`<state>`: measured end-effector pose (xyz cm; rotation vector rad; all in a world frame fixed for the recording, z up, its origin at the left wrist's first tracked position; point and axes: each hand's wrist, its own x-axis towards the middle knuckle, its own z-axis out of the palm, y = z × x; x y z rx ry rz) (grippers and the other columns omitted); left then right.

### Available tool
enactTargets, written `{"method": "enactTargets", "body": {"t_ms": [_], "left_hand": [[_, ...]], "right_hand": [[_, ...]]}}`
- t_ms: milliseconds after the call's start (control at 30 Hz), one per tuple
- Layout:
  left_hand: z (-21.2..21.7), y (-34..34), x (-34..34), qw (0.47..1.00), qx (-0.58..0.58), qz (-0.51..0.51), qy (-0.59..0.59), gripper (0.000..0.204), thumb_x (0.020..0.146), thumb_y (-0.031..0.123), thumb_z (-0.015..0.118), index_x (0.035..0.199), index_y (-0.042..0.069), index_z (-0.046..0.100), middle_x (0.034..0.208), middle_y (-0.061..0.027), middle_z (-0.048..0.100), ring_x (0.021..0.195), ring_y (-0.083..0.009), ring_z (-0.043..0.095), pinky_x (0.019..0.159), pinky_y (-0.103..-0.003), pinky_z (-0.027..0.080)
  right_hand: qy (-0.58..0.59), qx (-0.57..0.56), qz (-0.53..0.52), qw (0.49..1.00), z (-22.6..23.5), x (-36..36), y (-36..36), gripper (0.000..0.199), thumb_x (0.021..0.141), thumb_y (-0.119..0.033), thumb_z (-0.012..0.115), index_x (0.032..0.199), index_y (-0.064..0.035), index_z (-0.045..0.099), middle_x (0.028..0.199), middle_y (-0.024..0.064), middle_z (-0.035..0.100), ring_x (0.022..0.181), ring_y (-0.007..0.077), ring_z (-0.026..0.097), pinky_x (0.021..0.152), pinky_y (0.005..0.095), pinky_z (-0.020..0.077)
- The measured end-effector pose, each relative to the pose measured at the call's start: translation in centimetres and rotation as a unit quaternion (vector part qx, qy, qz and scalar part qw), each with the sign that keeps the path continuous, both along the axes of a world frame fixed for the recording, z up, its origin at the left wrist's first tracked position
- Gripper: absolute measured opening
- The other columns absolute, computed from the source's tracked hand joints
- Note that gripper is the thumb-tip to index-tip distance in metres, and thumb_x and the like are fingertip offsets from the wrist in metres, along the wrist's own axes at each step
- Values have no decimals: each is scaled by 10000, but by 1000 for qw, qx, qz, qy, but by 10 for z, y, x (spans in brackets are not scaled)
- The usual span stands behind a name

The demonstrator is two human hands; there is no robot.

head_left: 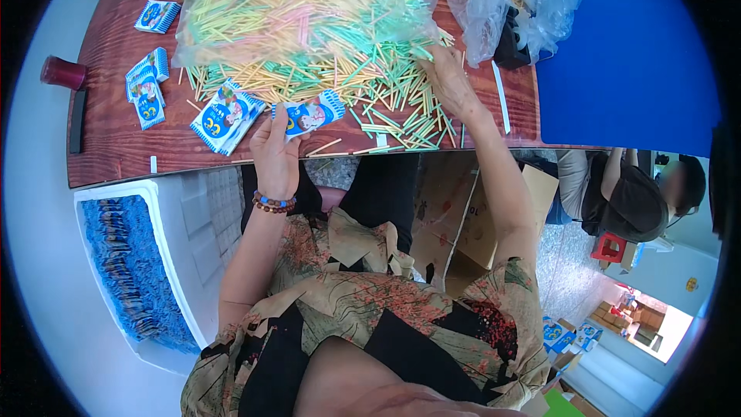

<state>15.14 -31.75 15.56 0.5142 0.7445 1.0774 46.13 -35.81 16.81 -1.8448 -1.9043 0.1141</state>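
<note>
Small flat packet, white and blue with yellow touches, a printed figure across the front and blue-striped crimped ends; tilted slightly upward to the right. Held at its left end in the left hand, directly above the near edge of the reddish wood-grained bench. Closed lightly around the packet, thumb and fingers bent; beaded bracelets at that wrist.

Slender sticks in pale yellow, mint green and pink, loosely heaped beyond and between both hands, lying at all angles. More of the same inside a large clear bag, farther out from the hands.

Right hand stretched forward at the right side of the heap, fingers curved downward, tips among the green sticks; cannot tell between a pinch and a mere touch.

Just left of the left hand, overlapping blue-and-white packets; farther left, a few similar small packets. Just right of the right hand, a narrow white strip; beyond it, a crumpled clear plastic bag.
</note>
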Motion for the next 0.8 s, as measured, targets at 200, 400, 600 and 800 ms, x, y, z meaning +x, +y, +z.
{"method": "enactTargets", "body": {"t_ms": [200,400,600,800], "left_hand": [[-3,3,-6,999,-20,-5,-24,183,965,197,570,947,35,653,923,-54,682,815,-138,651,715,-298,539],[21,26,-16,989,-12,-17,-149,242,1004,249,484,1051,41,599,1061,-52,652,979,-147,615,853,-358,503],[87,86,2,979,193,-23,-67,234,988,224,520,1040,22,627,987,-48,665,897,-98,603,816,-270,462],[85,98,28,974,204,-66,71,235,927,251,628,859,35,694,821,4,648,721,-31,551,618,-223,445]], "right_hand": [[481,55,-6,875,13,-47,17,220,1023,-206,412,1080,-3,478,947,85,591,977,182,569,910,346,421],[685,7,71,725,45,-112,42,213,1019,-216,414,1076,-17,468,905,97,598,927,186,586,835,302,459],[507,-255,130,813,74,-133,61,241,998,-254,454,1004,-25,529,794,67,610,737,144,591,634,255,454],[502,-365,128,773,67,-147,75,216,976,-217,498,982,-7,549,801,100,619,640,177,614,551,296,476]]}}
